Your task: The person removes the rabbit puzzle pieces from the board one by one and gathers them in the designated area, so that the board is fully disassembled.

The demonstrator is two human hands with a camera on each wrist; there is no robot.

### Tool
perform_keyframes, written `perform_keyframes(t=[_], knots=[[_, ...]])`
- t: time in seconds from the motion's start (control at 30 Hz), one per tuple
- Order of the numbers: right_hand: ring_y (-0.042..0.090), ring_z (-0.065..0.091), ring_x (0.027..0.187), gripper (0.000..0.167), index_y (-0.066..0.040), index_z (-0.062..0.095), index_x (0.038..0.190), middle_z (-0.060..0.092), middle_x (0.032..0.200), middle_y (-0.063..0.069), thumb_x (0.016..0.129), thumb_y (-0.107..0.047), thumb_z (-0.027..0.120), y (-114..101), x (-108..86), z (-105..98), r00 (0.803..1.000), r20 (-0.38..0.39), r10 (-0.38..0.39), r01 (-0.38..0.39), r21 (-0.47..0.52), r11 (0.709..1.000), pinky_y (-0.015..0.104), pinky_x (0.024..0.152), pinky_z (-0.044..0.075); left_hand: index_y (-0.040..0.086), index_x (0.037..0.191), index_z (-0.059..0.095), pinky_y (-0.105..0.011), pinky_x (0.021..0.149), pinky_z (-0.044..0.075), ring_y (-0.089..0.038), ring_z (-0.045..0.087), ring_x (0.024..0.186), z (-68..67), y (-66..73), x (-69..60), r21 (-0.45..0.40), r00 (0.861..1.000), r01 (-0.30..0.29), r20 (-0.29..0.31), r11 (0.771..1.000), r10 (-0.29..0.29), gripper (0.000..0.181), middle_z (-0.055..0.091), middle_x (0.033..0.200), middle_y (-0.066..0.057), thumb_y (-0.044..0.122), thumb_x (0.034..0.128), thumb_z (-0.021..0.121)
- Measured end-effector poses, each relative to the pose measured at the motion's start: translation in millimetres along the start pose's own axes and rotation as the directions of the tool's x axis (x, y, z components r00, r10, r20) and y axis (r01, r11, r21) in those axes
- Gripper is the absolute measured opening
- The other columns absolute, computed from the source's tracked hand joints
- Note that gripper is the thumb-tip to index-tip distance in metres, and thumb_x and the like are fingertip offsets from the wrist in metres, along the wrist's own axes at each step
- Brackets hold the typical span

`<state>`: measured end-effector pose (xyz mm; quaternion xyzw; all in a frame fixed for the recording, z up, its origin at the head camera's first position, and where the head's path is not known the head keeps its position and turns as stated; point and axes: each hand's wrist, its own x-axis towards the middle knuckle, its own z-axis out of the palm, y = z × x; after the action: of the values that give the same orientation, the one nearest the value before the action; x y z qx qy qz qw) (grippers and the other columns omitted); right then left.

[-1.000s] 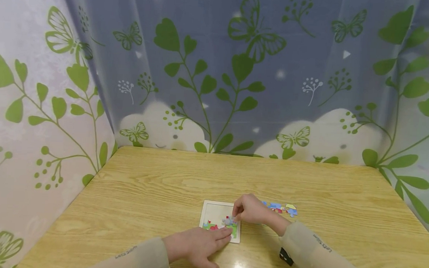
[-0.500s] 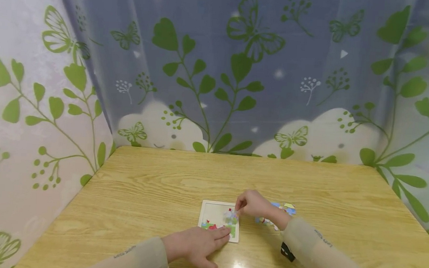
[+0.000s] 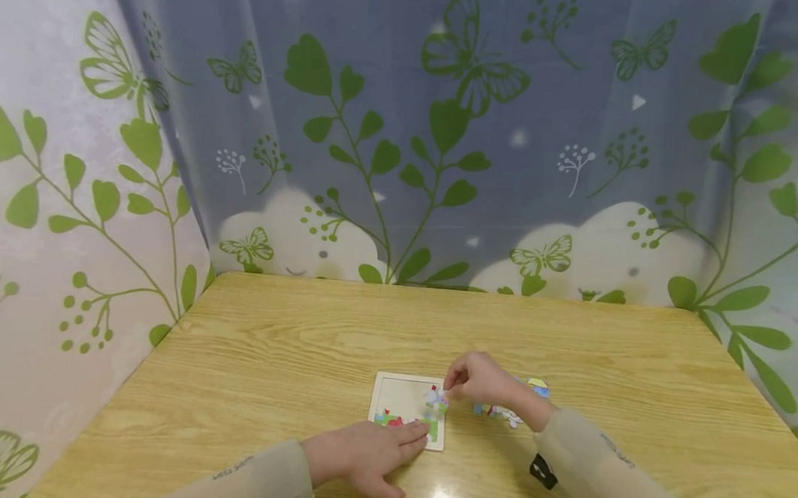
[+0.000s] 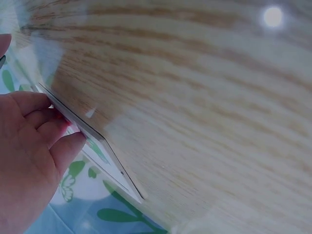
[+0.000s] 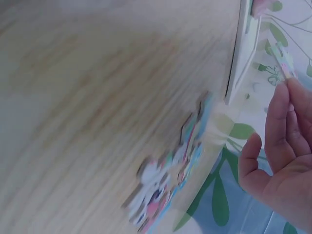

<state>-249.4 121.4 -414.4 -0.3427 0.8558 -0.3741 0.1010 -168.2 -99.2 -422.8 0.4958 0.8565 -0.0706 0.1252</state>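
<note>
A square puzzle frame (image 3: 376,391) with a pale rim lies on the table, with green and red pieces in its near part. My left hand (image 3: 369,452) rests on its near edge, fingers stretched over those pieces and hiding some of them. Above the frame's right side, my right hand (image 3: 481,381) pinches a small jigsaw piece (image 3: 435,398), pale with red and green bits. In the right wrist view, that jigsaw piece (image 5: 282,61) stands out from the thumb and fingertips, apart from the frame (image 5: 237,68).
Several loose jigsaw pieces (image 3: 510,416) lie right of the frame, partly behind my right hand and forearm. The wooden table (image 3: 286,341) ends at a patterned curtain (image 3: 350,149). A black item (image 3: 543,472) shows at my right sleeve.
My right hand has lifted and shifted slightly right, taking the pinched jigsaw piece with it. My left hand stays in place on the frame.
</note>
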Motion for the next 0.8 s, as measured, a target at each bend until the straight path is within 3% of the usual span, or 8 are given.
perform_keyframes(t=[0.37,0.63,0.8], knots=[[0.024,0.057,0.056,0.004,-0.002,0.064,0.073,0.061,0.065,0.001,0.076,-0.003,0.066,13.9,-26.6,-21.4,0.998,0.015,0.068,-0.069,0.086,0.994,0.031,0.049,0.047,0.007,0.137,0.033,-0.018,0.097,0.028,-0.012,0.022,0.129,-0.5,1.8,-0.8,0.019,1.000,0.023,-0.006,1.000,-0.023,0.065,0.022,0.144,-0.005,0.048,0.0873,0.041],[0.030,0.058,0.059,0.004,0.001,0.062,0.074,0.061,0.066,0.006,0.077,-0.001,0.064,24.9,-47.8,-38.5,0.995,0.007,0.103,-0.103,0.118,0.988,0.040,0.054,0.049,0.007,0.138,0.030,-0.019,0.098,0.027,-0.012,0.020,0.129,2.1,0.6,-0.7,0.014,1.000,0.021,-0.008,1.000,-0.021,0.065,0.019,0.145,-0.006,0.048,0.0885,0.039],[0.026,0.058,0.061,0.004,0.002,0.061,0.074,0.060,0.067,0.007,0.078,0.001,0.061,32.2,-61.8,-46.0,0.992,0.018,0.121,-0.123,0.122,0.985,0.037,0.056,0.050,0.007,0.138,0.030,-0.019,0.098,0.027,-0.012,0.019,0.130,1.5,1.0,-0.5,0.004,1.000,0.015,-0.010,1.000,-0.015,0.065,0.019,0.145,-0.006,0.048,0.0885,0.039]])
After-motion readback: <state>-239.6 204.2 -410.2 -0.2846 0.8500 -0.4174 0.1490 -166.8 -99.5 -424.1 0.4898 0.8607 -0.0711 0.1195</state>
